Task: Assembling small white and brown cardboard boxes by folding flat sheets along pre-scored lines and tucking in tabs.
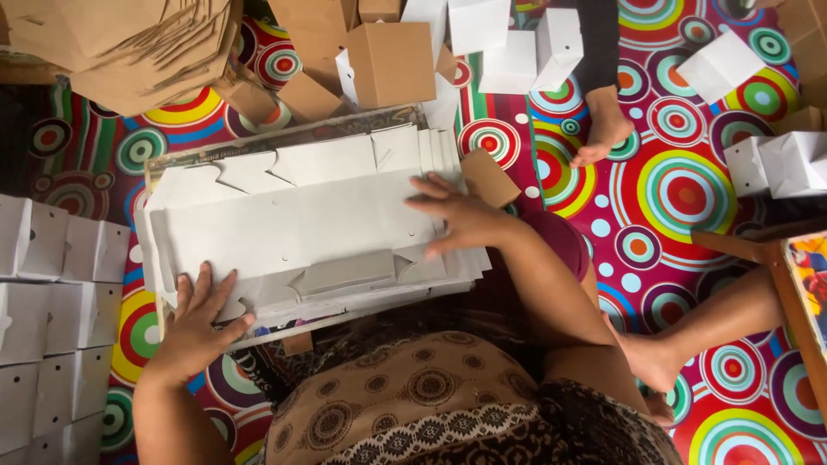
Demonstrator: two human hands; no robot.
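A stack of flat white die-cut box blanks (301, 220) lies on a board in front of me on the floor. My left hand (196, 323) rests flat on the stack's near left corner, fingers spread. My right hand (452, 217) presses palm down on the right side of the top blank, fingers apart. Neither hand grips anything. A bottom flap of the top blank (349, 274) is folded up, showing its grey underside.
Folded white boxes (47, 319) are stacked at the left, more white boxes (517, 43) at the top and right. Brown cardboard blanks (129, 52) and a brown box (392, 62) lie beyond. Another person's feet (603, 133) rest on the colourful circle-patterned mat (680, 194).
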